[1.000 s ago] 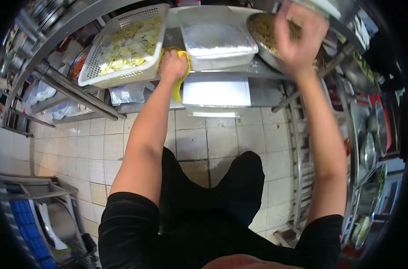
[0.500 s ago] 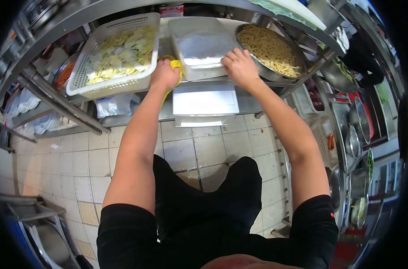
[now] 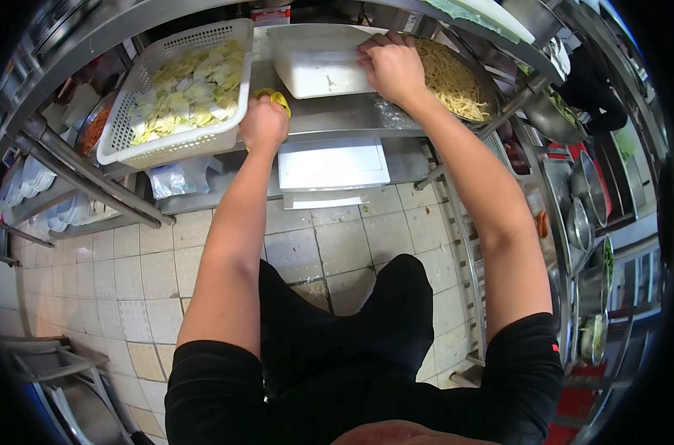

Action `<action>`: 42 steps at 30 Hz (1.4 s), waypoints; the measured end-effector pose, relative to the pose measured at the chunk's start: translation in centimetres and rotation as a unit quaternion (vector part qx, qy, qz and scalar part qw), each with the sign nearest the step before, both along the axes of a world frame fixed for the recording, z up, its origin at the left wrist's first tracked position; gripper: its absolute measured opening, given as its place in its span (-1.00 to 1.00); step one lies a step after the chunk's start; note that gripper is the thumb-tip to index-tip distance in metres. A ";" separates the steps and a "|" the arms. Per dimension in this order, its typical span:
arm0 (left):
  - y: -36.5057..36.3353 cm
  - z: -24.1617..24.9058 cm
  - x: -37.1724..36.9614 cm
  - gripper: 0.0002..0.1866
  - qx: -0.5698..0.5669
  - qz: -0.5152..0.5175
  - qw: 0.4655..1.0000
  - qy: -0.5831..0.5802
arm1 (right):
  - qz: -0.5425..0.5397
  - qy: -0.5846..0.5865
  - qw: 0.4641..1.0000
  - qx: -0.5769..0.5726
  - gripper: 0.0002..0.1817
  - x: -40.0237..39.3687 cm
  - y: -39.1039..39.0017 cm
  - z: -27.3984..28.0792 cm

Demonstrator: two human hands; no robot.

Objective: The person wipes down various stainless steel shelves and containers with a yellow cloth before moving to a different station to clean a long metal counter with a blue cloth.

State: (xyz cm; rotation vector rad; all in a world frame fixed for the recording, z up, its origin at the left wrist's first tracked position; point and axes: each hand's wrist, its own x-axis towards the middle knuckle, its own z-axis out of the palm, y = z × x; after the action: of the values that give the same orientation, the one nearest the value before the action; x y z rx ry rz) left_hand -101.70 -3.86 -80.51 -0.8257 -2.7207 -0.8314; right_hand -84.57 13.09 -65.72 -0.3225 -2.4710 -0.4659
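Note:
My left hand [image 3: 264, 124] is closed around a bunched yellow cloth [image 3: 280, 101] on the steel shelf, just right of the perforated white basket [image 3: 170, 144] that holds sliced cabbage [image 3: 196, 85]. My right hand [image 3: 396, 70] grips the right side of a translucent white plastic bin [image 3: 315, 78], its fingers bent over the rim. Some of the bin's right end is hidden behind that hand. To the right of it, a wide metal bowl of noodles [image 3: 456, 78] is partly covered by my right hand and forearm.
White specks lie on the steel shelf [image 3: 337, 115] in front of the bin. Below is a white drawer unit [image 3: 333, 163]. Shredded carrot [image 3: 96, 130] sits at far left. Metal bowls [image 3: 587, 189] line the right-hand rack, where a person in dark clothing [image 3: 593, 93] stands behind.
The bin has shifted toward the back of the shelf, baring the steel in front of it. My right hand moved back with it. My left hand and the yellow cloth shifted slightly left.

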 end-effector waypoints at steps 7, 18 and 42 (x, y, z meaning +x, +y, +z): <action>9.3 -4.0 4.5 -0.36 -0.086 -0.059 0.985 0.136 | 0.000 -0.005 1.000 0.019 -0.75 -0.6 0.9 0.7; 18.8 -0.1 6.2 -0.43 0.040 -0.358 0.908 -0.214 | -0.016 -0.070 0.996 0.052 -0.82 -1.0 -1.4 0.7; 16.7 -2.8 17.9 -0.83 0.193 -0.383 0.888 -0.167 | 0.170 0.173 0.970 0.013 -0.85 5.4 -10.1 -0.5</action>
State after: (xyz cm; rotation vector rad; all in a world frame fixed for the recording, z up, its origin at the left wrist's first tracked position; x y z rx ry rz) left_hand -83.81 12.81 -83.27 -1.8245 -2.2810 -1.7302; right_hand -79.13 3.00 -66.20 0.0335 -2.1182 -0.2685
